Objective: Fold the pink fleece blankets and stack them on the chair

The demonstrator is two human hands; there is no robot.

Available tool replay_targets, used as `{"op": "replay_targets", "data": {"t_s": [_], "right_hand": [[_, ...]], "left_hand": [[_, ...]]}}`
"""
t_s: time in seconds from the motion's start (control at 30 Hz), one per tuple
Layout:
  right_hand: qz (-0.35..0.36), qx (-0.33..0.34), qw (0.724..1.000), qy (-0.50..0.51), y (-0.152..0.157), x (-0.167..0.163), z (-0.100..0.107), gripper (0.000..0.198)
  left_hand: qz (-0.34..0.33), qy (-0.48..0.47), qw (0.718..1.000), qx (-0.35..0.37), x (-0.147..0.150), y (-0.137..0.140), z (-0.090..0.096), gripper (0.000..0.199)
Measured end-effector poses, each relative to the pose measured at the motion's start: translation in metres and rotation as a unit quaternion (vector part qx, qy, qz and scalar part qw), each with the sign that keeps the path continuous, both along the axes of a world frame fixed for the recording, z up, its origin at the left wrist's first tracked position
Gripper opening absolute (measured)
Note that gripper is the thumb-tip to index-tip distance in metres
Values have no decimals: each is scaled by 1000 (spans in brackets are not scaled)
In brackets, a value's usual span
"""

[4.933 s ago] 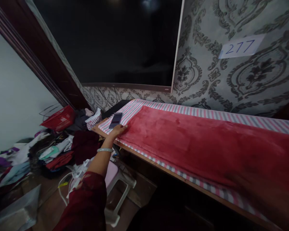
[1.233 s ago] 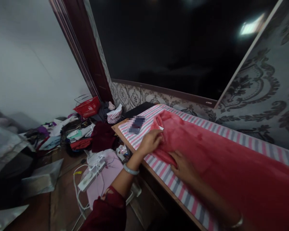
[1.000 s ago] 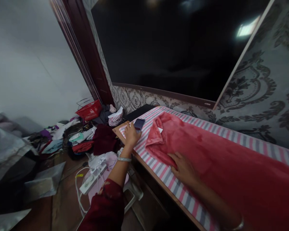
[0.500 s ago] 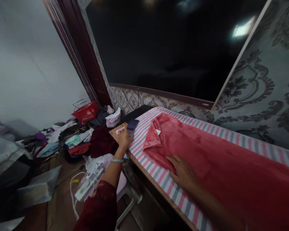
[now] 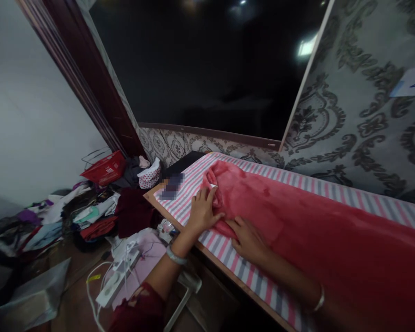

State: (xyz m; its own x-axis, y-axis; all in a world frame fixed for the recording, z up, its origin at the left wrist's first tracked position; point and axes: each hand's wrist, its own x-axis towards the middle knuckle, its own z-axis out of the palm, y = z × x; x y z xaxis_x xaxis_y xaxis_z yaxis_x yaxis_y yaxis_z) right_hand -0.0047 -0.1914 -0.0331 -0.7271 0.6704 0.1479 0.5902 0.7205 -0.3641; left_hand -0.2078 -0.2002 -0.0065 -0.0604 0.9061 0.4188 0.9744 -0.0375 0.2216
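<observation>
Red cloth lies on a striped cover atop a wooden table, its left end folded. The left hand rests on that end, fingers spread; the right hand lies at the near edge, its grip impossible to tell. A screen fronts the patterned wall; clothes, a basket and a stool bearing a power strip occupy the left.

Dim, cool light before me; a bright rectangular glare marks the black screen near its right edge. The red cloth darkens toward lower right; shadow deepens beneath the table. Pixelated patch beyond my left hand; outer margins stretched.
</observation>
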Motion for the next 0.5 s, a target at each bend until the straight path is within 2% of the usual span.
{"op": "replay_targets", "data": {"t_s": [0.07,0.17,0.27,0.33,0.43,0.5], "right_hand": [[6,6,1000,-9,-3,0,4,52],[26,2,1000,-15,-8,6,11,53],[59,-16,998,-17,-17,18,16,61],[80,-29,996,-15,-25,31,20,69],[96,-44,994,13,-39,58,28,70],[89,-47,993,54,-48,84,35,61]], "left_hand": [[27,-13,1000,-8,6,5,-2,65],[88,-124,988,27,-17,11,1,44],[212,-266,938,68,-51,9,7,37],[271,-313,908,58,-68,3,10,34],[264,-313,912,31,-81,-3,12,39],[252,-225,939,62,-82,-1,13,47]]}}
